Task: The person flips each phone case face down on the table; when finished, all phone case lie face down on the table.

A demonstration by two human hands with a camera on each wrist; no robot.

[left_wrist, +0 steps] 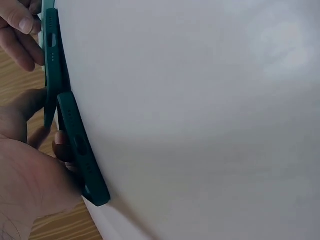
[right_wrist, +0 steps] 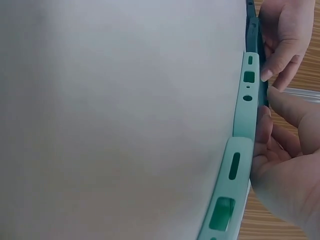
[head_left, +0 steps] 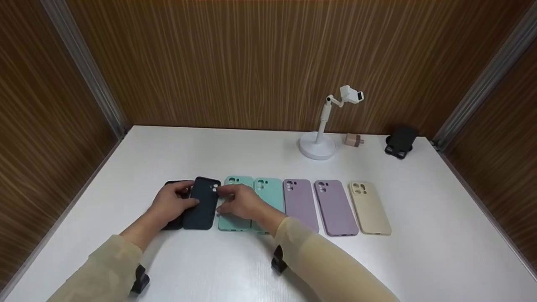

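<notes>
My left hand (head_left: 171, 204) pinches the left edge of a dark blue-green phone case (head_left: 203, 207), its thumb lying on that edge. This edge is tipped up, overlapping a second dark phone case (left_wrist: 84, 155) under my left fingers. From the other side, my right hand (head_left: 242, 201) touches the right edge of the tilted case with index finger and thumb, near the camera holes. Beneath my right hand lies a mint phone case (head_left: 235, 224), partly covered. Another mint phone case (head_left: 268, 193) sits right beside it, under my right wrist.
Further right in the row are two lilac phone cases (head_left: 300, 205) and a cream phone case (head_left: 370, 209). Behind stand a white phone stand (head_left: 317, 147), a pinkish plug adapter (head_left: 353, 140) and a black holder (head_left: 400, 142). Wood-patterned panels (head_left: 235, 63) border the white table (head_left: 201, 268).
</notes>
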